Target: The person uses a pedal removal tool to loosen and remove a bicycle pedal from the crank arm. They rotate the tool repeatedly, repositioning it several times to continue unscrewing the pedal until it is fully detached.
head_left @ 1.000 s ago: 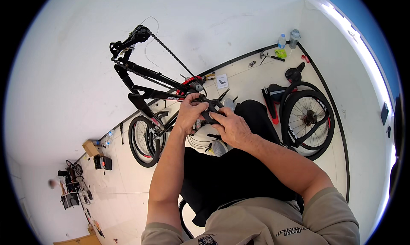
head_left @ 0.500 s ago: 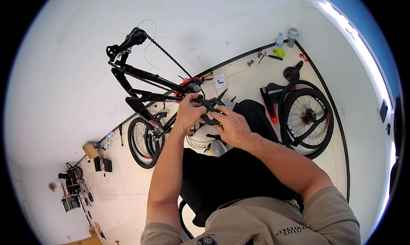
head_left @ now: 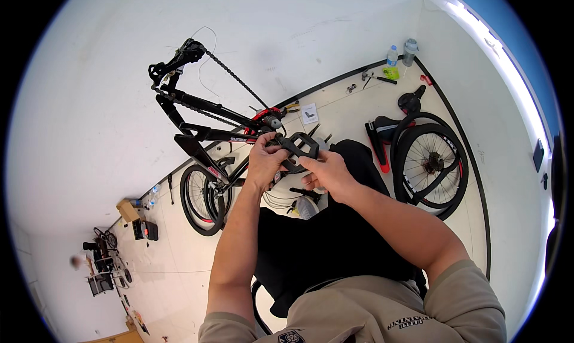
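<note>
Pale floor [head_left: 173, 253] meets white walls [head_left: 119, 116]; toward the floor's right edge a cogged wheel [head_left: 434, 162] sits off the black bicycle frame [head_left: 200, 154], which already carries its chain [head_left: 236, 78]; left hand [head_left: 266, 165] pinches a black pedal [head_left: 293, 147] beside the frame, right hand [head_left: 332, 174] touches it by the thumb, grip unclear, and whether the pedal is fastened cannot be told

Black openwork pedal [head_left: 293, 147] is presenting matt, possibly plastic; black angular bicycle frame [head_left: 192, 148] is showing smooth gloss; white rectangular paper sheet [head_left: 309, 114] is looking matt.
</note>
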Demonstrator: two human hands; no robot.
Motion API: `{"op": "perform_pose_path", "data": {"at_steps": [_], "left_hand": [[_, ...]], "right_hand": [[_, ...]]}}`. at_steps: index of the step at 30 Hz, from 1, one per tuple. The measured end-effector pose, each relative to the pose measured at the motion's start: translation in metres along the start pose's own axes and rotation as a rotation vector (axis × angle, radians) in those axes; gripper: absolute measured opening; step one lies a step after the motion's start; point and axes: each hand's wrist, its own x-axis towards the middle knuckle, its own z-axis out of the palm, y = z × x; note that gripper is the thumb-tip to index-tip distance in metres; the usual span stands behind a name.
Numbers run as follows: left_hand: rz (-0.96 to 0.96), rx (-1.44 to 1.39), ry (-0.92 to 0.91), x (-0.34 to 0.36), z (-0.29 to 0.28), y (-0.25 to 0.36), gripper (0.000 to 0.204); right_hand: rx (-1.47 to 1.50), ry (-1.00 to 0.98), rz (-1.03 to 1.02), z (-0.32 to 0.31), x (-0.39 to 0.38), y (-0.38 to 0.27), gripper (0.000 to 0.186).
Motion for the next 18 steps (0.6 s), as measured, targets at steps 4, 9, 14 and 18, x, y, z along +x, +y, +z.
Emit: {"op": "perform_pose_path", "data": {"at_steps": [4, 9, 14, 18], "left_hand": [[0.001, 0.015, 0.010, 0.003, 0.003, -0.002, 0.061], [-0.021, 0.049, -0.021, 0.007, -0.006, -0.006, 0.059], [-0.027, 0.021, -0.037, 0.004, -0.010, -0.007, 0.062], [-0.034, 0.007, -0.041, -0.001, -0.008, -0.002, 0.064]], "right_hand": [[0.230, -0.071, 0.105, -0.001, 0.008, 0.004, 0.027], [0.056, -0.039, -0.025, -0.002, 0.010, 0.009, 0.020], [-0.058, -0.031, -0.174, -0.007, 0.015, 0.016, 0.026], [-0.233, -0.026, -0.289, -0.009, 0.018, 0.024, 0.041]]}}
